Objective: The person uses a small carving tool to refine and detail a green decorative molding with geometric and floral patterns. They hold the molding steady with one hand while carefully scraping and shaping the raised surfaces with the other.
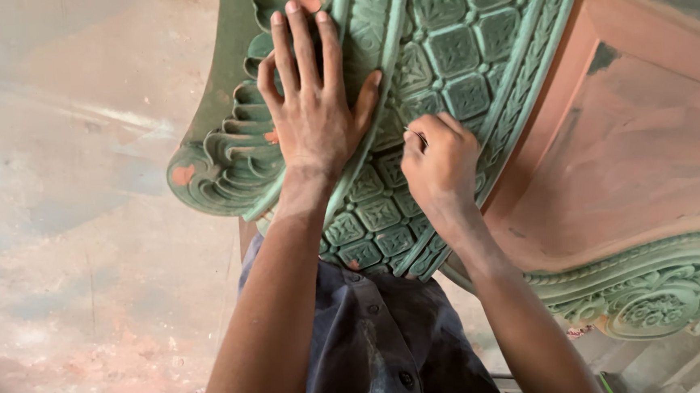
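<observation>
Grip of right hand (pixel 439 163) pinches a thin tool (pixel 419 135); left hand (pixel 312 102) lies flat, fingers spread, on green carved panel (pixel 454 48)

You have no packages, labels, signs or screens in front of you here. Nothing in your head view carries a printed face or a display of any kind.
</observation>
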